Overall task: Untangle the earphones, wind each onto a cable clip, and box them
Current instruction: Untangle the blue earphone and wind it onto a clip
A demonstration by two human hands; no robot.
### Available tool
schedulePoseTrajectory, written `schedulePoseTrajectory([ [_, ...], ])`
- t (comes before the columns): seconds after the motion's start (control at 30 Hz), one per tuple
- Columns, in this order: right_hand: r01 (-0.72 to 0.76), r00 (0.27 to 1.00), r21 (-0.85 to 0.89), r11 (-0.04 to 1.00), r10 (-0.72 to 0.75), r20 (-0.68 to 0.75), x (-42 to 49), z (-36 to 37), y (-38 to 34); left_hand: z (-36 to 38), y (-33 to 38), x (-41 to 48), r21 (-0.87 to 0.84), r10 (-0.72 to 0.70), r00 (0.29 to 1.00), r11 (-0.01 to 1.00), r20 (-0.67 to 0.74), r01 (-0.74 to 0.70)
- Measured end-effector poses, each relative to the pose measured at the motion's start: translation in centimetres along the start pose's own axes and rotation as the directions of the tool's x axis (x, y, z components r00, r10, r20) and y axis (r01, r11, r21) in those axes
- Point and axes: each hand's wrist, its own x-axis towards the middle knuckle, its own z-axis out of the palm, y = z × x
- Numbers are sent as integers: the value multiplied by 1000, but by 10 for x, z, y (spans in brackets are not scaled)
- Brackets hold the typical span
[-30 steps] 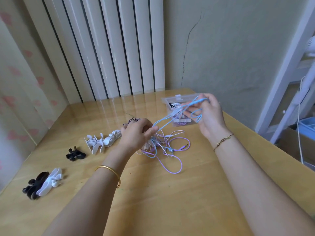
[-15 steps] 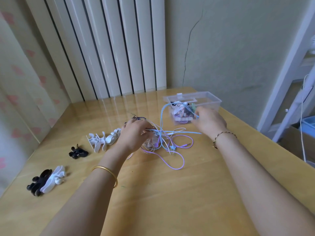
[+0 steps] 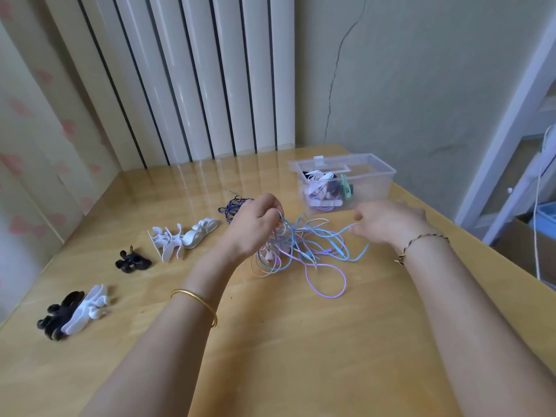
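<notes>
On glossy wooden table, left fingers clamp thin tangled cords; right fingers spread.

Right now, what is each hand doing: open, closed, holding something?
Left hand: gripping the tangled earphone cables.
Right hand: at the blue cable; whether it pinches it cannot be told.

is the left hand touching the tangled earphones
Touching. The head view shows the left hand with its fingers curled round a bunch of strands of the tangled earphones, which run straight into its grip.
</notes>
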Motion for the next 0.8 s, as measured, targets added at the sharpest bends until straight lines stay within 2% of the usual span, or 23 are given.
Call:
schedulePoseTrajectory([
  [0.03,59,995,11,998,-58,-81,0,1,-4,0,0,0,-11,9,1000,1000,1,-9],
  [0.07,182,969,100,978,-161,-186,0,2,-10,0,-1,0,-21,17,1000,1000,1,-17],
  [0.13,440,885,364,820,-327,-332,2,5,-25,1,-1,0,-49,23,1000,999,0,-23],
  [0.17,519,850,413,748,-403,-339,2,6,-33,1,-1,0,-66,26,1000,998,-6,-26],
  [0.23,605,796,337,722,-547,-258,6,11,-48,3,-1,-2,-122,20,999,992,-35,-24],
  [0.3,624,782,257,738,-597,-181,12,17,-54,3,-3,-3,-176,7,997,984,-74,-20],
  [0.37,625,779,330,707,-592,-206,19,18,-54,2,-8,-4,-199,-6,994,980,-111,-16],
  [0.47,633,774,444,634,-536,-338,27,8,-51,-4,-17,-2,-243,-51,988,970,-147,14],
  [0.57,611,785,576,543,-511,-351,31,-2,-45,-11,-22,0,-285,-49,991,958,-126,11],
  [0.67,596,793,555,581,-533,-294,30,0,-43,-15,-23,2,-224,-16,994,975,-112,-10],
  [0.8,546,835,458,701,-498,-235,34,4,-38,-22,-24,4,-127,7,971,991,-238,-38],
])
